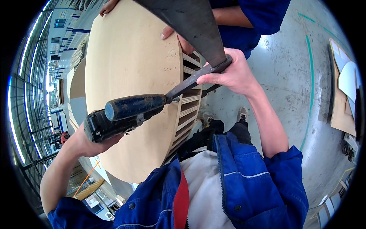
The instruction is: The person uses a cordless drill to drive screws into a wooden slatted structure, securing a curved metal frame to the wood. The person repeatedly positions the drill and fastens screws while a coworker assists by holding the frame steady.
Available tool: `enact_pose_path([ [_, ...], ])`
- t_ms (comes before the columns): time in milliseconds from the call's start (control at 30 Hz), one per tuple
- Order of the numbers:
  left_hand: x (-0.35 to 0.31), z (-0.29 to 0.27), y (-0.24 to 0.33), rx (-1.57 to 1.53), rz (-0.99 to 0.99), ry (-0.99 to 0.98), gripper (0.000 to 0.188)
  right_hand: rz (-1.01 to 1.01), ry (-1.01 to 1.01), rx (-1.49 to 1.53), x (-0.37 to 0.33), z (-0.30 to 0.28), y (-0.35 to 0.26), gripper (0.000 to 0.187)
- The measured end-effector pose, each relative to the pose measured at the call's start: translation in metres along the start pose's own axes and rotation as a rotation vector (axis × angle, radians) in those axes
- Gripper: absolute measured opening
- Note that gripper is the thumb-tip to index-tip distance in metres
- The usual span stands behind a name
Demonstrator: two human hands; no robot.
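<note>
A metal bar clamp (194, 78) with a worn blue handle (133, 107) reaches over the edge of a large rounded wooden panel (133, 68). Its wide dark bar (194, 26) rises close to the camera. My right hand (234, 74) is closed round the clamp where arm and bar meet, thumb on the near side. Directly below the blue handle, my left hand (97, 141) grips a chunky, scuffed black handle-like part (114, 124). Whether that part belongs to the clamp I cannot tell; most of the left fingers are hidden beneath it.
Across the panel stands a person in blue, one hand (177, 38) on its right edge and another hand (108, 7) at its far edge. Wooden slats (187, 118) line the panel's side. Boards (345, 87) lie at far right; green lines (310, 72) mark the floor.
</note>
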State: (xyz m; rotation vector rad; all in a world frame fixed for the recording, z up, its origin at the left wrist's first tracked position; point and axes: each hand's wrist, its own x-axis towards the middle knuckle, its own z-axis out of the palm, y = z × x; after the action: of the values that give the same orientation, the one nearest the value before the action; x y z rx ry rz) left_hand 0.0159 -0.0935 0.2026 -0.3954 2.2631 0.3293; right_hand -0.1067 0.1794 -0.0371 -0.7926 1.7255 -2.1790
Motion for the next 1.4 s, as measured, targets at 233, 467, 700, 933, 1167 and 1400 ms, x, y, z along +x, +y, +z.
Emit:
enact_pose_path([
  [233,-0.003,0.003,0.003,0.048,-0.075,-0.025,0.029,-0.033,0.003,-0.011,0.000,0.000,0.000,0.031],
  [467,-0.001,0.001,0.012,0.023,-0.148,-0.068,0.028,-0.024,-0.013,-0.088,0.002,-0.003,0.002,0.034],
  [700,0.000,-0.001,0.015,-0.014,-0.145,-0.067,0.023,-0.087,-0.015,-0.062,0.004,-0.002,0.006,0.039],
  [933,0.005,-0.006,0.017,0.061,-0.203,-0.102,0.013,-0.150,0.001,-0.043,0.004,0.000,0.011,0.046],
  [1167,0.012,-0.014,0.004,-0.009,-0.176,-0.106,0.014,-0.213,0.034,-0.083,0.005,-0.001,0.015,0.048],
  [1400,0.023,-0.030,-0.018,-0.088,0.079,-0.226,0.016,-0.150,0.035,-0.049,0.003,0.001,0.015,0.046],
])
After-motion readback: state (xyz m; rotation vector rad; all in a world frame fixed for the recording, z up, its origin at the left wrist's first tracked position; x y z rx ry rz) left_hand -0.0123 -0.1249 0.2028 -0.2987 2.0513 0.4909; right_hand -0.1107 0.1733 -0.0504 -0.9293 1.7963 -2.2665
